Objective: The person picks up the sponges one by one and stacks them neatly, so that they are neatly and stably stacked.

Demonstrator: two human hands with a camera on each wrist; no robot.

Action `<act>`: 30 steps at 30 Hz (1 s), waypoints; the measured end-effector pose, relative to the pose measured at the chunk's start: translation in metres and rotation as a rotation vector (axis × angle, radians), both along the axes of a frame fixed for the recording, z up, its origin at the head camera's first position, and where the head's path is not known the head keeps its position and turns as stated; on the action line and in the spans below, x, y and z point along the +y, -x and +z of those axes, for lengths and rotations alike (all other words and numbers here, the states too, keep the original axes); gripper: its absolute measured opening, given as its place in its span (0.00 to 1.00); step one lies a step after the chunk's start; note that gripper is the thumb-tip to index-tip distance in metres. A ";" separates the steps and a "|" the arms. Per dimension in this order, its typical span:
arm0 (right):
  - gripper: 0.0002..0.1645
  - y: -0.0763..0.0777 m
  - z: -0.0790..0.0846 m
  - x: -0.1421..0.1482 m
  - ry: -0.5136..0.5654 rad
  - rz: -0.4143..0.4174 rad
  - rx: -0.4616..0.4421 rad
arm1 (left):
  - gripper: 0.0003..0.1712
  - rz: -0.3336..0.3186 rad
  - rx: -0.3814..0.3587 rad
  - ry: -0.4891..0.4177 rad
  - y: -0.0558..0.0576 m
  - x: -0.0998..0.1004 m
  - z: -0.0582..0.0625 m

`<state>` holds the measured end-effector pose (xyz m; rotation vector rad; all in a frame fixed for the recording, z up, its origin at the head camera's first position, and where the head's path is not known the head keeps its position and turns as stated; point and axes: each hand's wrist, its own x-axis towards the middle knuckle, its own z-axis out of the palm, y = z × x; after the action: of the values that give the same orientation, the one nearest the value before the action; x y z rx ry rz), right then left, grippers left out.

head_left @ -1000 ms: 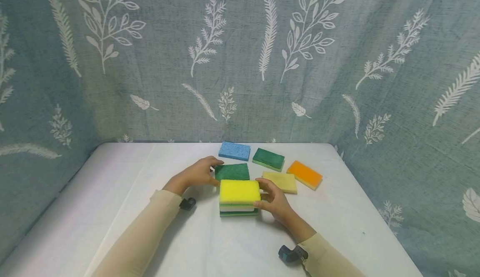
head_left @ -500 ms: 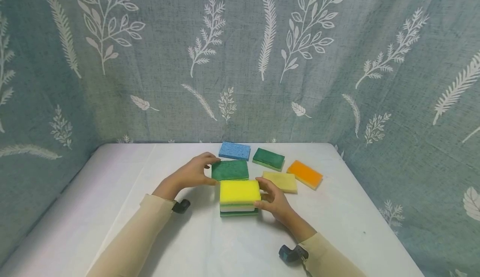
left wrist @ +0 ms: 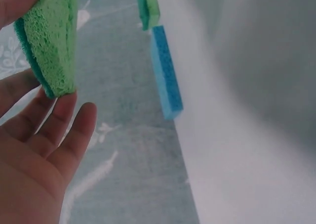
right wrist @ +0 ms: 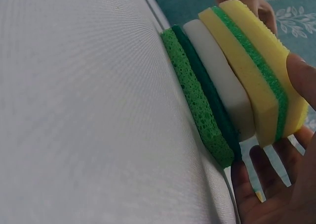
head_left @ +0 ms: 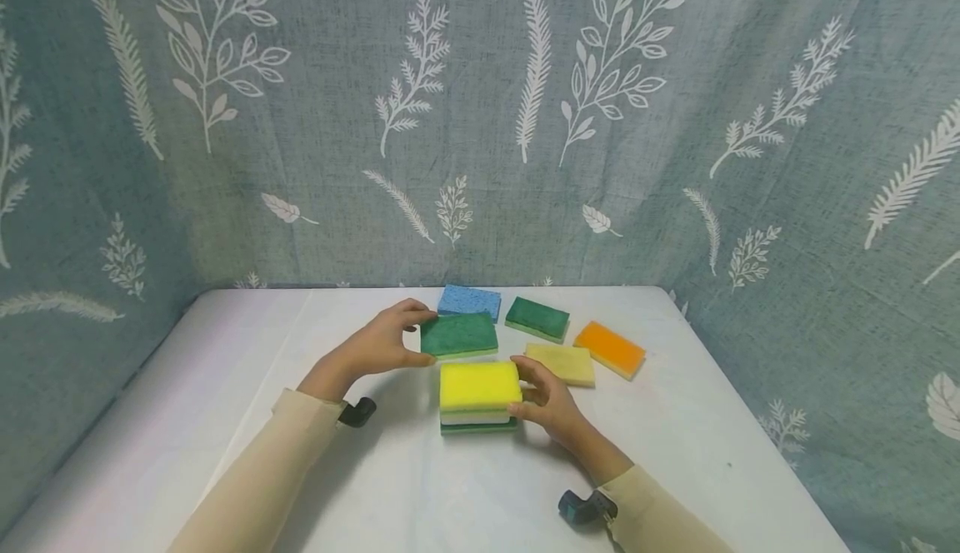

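Observation:
My left hand holds a green scouring sponge by its left end, thumb on the near edge and fingers on the far one. Its dark scrub side faces up; the left wrist view shows the porous light green side. Nearer to me stands a stack of sponges, topped by a bright yellow layer. In the right wrist view, a green sponge is lowest, then a white block, then yellow layers with a green band between. My right hand grips the stack's right end.
Behind and right of the stack, a blue sponge, a second green sponge, a pale yellow sponge and an orange sponge lie on the white table. A leaf-patterned curtain hangs beyond the far edge.
The green sponge in my left hand has moved back, up and slightly left, away from the stack, and now overlaps the blue sponge. My right hand and the stack have stayed put.

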<state>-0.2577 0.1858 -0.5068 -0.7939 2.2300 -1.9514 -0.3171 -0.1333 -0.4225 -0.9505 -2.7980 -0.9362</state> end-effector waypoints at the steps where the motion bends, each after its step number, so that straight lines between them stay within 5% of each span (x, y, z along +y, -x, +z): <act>1: 0.43 0.000 0.000 0.000 0.001 0.002 0.002 | 0.42 -0.004 0.003 -0.003 -0.002 0.000 0.001; 8: 0.42 -0.001 0.004 -0.001 -0.009 0.009 0.026 | 0.40 -0.011 0.002 0.001 -0.015 0.005 0.004; 16: 0.40 -0.017 0.030 -0.004 -0.027 0.024 0.034 | 0.39 -0.018 0.006 -0.004 -0.026 0.007 0.000; 30: 0.36 -0.020 0.033 -0.005 -0.026 0.034 0.077 | 0.40 -0.003 0.006 0.002 -0.039 0.013 0.001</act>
<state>-0.2380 0.1812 -0.4739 -0.9122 2.2629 -1.9047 -0.2785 -0.1204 -0.4219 -0.9570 -2.7938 -0.9289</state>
